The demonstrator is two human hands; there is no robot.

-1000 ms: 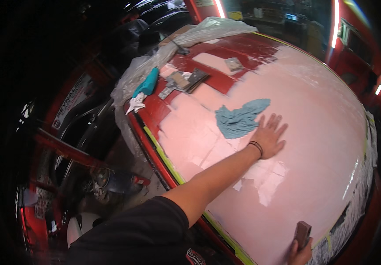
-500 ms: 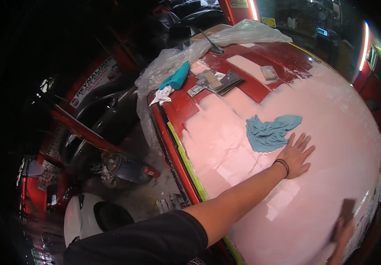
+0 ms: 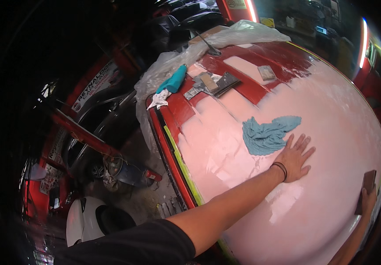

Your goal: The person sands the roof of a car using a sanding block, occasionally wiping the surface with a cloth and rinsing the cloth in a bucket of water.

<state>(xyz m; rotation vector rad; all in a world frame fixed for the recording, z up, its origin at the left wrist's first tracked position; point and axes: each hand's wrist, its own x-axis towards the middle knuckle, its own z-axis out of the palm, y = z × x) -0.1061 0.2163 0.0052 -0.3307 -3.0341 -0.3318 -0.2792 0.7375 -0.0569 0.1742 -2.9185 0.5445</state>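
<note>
My left hand (image 3: pixel 292 160) lies flat with fingers spread on the pink-coated red car roof (image 3: pixel 331 145), a dark band round its wrist. Just beyond its fingers is a crumpled blue-grey cloth (image 3: pixel 267 134). At the roof's right edge, my right hand (image 3: pixel 367 201) is closed round a brown sanding block (image 3: pixel 367 187) and holds it against the pink surface. The face of the block that meets the roof is hidden.
On the far left of the roof sit a teal bottle (image 3: pixel 172 79), a white rag (image 3: pixel 159 99), dark flat sheets with a tan block (image 3: pixel 209 82) and a grey block (image 3: pixel 266 73). Clear plastic sheeting (image 3: pixel 247 32) and yellow-green tape (image 3: pixel 182 165) line its edges.
My right hand has moved rightward and away from me with the sanding block, to the roof's right edge. My left hand stays spread on the roof. The view has shifted slightly.
</note>
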